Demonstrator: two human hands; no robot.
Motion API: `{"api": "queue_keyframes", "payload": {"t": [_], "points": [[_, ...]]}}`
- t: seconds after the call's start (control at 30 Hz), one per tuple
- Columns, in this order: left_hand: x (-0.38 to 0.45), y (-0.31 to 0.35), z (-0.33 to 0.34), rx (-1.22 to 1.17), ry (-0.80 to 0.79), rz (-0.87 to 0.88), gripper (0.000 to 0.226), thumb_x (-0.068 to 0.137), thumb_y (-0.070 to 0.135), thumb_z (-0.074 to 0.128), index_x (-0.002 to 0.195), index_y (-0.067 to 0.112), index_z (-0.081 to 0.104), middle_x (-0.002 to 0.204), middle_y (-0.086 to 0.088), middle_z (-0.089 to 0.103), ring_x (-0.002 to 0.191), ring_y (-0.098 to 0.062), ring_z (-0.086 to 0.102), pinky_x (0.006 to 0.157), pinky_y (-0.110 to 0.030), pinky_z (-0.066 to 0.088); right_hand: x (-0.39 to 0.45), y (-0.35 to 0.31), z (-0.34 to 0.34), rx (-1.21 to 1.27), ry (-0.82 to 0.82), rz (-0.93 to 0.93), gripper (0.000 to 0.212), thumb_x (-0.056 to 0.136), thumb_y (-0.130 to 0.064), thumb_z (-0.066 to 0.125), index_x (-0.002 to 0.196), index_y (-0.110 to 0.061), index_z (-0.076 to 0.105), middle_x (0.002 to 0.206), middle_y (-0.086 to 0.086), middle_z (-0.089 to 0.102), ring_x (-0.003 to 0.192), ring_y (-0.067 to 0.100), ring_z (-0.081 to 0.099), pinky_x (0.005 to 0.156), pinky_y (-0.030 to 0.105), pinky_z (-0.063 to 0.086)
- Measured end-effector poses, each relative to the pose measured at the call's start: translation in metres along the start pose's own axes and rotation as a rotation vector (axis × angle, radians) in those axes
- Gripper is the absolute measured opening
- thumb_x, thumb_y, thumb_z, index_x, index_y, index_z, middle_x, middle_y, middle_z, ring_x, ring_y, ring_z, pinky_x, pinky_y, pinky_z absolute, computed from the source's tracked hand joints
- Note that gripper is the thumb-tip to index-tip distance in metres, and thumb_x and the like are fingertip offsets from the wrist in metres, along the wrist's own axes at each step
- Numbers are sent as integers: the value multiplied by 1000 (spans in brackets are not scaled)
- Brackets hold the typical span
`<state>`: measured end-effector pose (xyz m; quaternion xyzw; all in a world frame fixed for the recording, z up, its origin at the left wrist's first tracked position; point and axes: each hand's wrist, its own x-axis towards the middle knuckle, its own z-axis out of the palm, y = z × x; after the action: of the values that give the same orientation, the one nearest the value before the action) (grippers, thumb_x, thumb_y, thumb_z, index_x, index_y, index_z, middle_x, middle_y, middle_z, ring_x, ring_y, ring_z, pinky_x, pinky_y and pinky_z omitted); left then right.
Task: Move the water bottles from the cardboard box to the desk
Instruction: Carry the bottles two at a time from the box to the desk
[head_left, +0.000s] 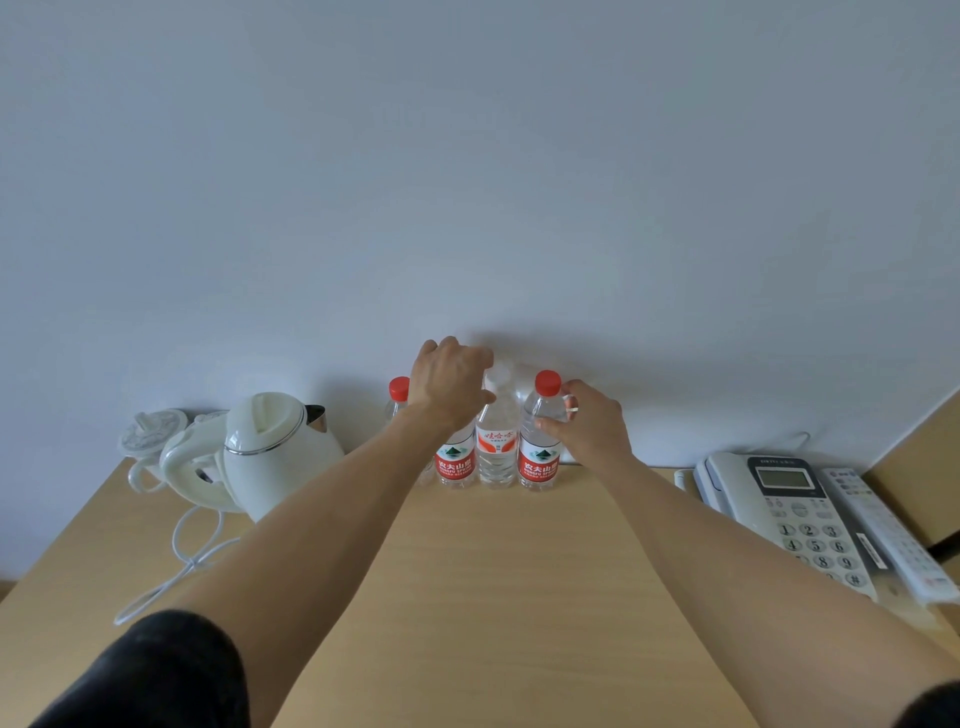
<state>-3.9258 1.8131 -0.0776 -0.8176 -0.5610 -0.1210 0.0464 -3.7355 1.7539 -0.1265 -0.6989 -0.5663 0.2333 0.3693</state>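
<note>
Several water bottles stand upright in a row at the back of the wooden desk (493, 597), against the wall. My left hand (449, 382) is closed over the top of a red-labelled bottle (456, 466) and hides its cap. To its left, another red-capped bottle (399, 392) is mostly hidden behind my forearm. A white-capped bottle with an orange label (497, 441) stands in the middle. My right hand (592, 426) wraps the shoulder of the red-capped bottle at the right end (540, 457). The cardboard box is out of view.
A white electric kettle (280, 452) with its cord (192, 551) sits at the left, with a white lidded cup (150, 431) behind it. A desk telephone (784, 499) and a remote control (883, 535) lie at the right. The wall is right behind the bottles.
</note>
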Motion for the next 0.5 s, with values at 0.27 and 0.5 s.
{"api": "queue_keyframes", "payload": {"t": [0.27,0.5], "points": [[-7,-28,-5,79,-17,-63,36,88,35,75,122,26,67,116,4,70,109,-22,56,92,-31,37,1,-11,-3,-46,49,-120,35,79,-18,83,110,-10,67,76,-17,46,81,15,49,72,22,33],[-6,-31,-6,-54,-97,-123,29,89,20,75,117,19,69,110,-7,69,99,-29,66,74,-31,44,2,-12,-3,-107,49,-136,24,81,-13,81,99,-11,66,70,-18,41,79,18,47,71,22,31]]}}
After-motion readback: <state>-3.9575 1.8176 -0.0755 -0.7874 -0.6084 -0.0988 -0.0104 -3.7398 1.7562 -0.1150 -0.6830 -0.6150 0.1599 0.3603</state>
